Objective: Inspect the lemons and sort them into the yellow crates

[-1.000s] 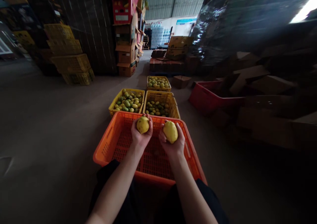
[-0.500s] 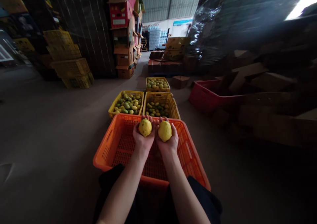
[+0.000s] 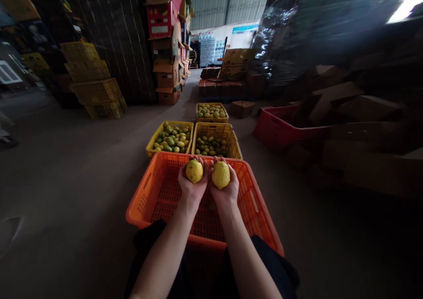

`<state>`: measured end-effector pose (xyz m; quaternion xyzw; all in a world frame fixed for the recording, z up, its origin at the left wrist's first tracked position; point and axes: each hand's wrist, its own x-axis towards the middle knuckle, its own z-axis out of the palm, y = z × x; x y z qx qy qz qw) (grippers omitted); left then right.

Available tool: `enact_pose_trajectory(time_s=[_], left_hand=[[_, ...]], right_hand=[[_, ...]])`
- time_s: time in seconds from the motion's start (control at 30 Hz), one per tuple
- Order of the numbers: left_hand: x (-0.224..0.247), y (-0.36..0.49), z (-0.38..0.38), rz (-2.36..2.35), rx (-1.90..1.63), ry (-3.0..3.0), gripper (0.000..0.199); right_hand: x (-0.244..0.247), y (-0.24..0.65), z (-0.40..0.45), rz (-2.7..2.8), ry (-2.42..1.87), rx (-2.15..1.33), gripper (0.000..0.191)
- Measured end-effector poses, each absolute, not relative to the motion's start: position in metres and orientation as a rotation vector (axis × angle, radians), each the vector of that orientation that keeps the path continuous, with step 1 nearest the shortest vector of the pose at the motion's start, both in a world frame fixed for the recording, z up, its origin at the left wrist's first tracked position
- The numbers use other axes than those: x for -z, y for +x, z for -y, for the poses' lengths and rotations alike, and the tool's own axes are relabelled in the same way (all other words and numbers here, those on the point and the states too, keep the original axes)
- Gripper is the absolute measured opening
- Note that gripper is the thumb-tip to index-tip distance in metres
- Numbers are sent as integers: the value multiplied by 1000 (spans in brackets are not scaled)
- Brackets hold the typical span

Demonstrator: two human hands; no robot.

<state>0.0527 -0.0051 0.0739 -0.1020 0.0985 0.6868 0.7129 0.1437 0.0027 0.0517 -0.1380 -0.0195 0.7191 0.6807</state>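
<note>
Well, both hands are full right now, mid-frame: the left hand (image 3: pixel 192 190) has a speckled yellow fruit (image 3: pixel 194 171) and the right hand (image 3: pixel 224 195) has a smoother yellow fruit (image 3: pixel 220 175). Palms up, fingers curled loosely round each one, more cradling than pinching, and the two hands are side by side over the orange crate (image 3: pixel 211 243) at lower center. So as far as I can tell the picking-up part is done for these two, and neither is set down. Bits of the orange crate's slatted bottom show around the arms; I can't make out what's behind the hands. Just above it in the frame, the left yellow crate (image 3: pixel 150 148) looks well filled, the right yellow crate (image 3: pixel 235 142) sits lower, and the far yellow crate (image 3: pixel 212 119) looks piled up, so plenty of fruit remains there.
</note>
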Motion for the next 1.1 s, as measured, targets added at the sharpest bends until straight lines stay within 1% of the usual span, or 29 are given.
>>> enact_pose_trajectory(time_s=[0.13,0.37,0.57,0.73,0.83,0.9,0.97,1.1], left_hand=[[-73,52,5,-222,-1512,-235,27],[-70,50,4,-269,-1517,-189,30],[-78,47,2,-344,-1455,-235,35],[-84,48,2,-378,-1457,-228,30],[-83,50,3,-392,-1442,-185,36],[-82,50,4,-382,-1425,-148,38],[-82,50,5,-373,-1410,-115,36],[-82,49,6,-364,-1374,-43,33]], right_hand=[[-52,144,-2,44,-321,-1613,18],[-48,149,-7,43,-370,-1708,24],[-53,159,-2,150,-398,-1715,20],[-56,168,-1,115,-424,-1711,18],[-53,171,-1,87,-464,-1747,18],[-50,174,-2,117,-452,-1757,13],[-46,176,-3,167,-436,-1724,9],[-42,179,-5,210,-450,-1669,13]])
